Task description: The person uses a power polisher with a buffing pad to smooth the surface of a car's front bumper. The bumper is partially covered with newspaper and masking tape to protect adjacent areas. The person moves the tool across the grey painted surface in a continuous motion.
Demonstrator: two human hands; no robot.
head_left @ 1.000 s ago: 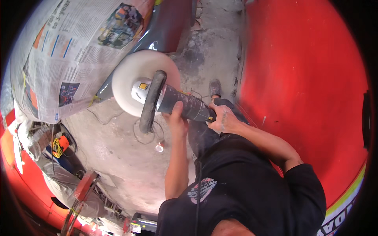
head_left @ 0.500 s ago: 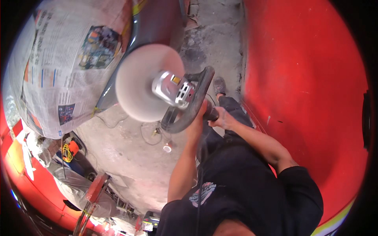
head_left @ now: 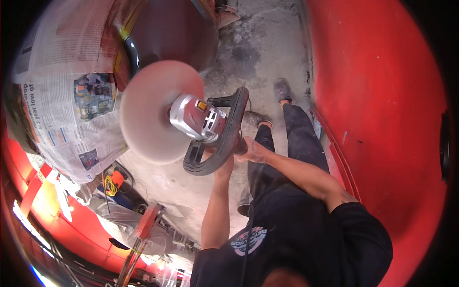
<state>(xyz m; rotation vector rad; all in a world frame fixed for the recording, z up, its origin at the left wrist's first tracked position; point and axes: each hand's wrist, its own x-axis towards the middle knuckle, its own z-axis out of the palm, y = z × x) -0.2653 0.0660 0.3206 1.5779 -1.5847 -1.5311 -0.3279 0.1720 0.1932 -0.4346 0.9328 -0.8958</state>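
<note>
A silver and black polisher [head_left: 193, 117] is held in front of me, a wide pale disc pad [head_left: 160, 112] at its head. The pad's face is smeared, as if spinning. My right hand [head_left: 256, 151] is closed around the rear of the tool. Just behind the black loop handle [head_left: 217, 155], my left hand [head_left: 224, 168] grips the tool, its fingers mostly hidden. Beyond the pad is a dark glossy car panel [head_left: 172, 33], edged with yellow tape [head_left: 128, 28] and newspaper [head_left: 62, 62]. Whether the pad touches the panel, I cannot tell.
A large red surface [head_left: 382, 95] rises along my right side. My shoes [head_left: 283, 90] stand on grey concrete floor [head_left: 258, 38]. At lower left are an orange object with yellow cord [head_left: 114, 182], a red metal stand [head_left: 147, 222] and grey sheeting [head_left: 122, 215].
The polisher and both hands have moved left and slightly down in the picture. The newspaper-covered part has shifted left, and my legs and a second shoe now show more.
</note>
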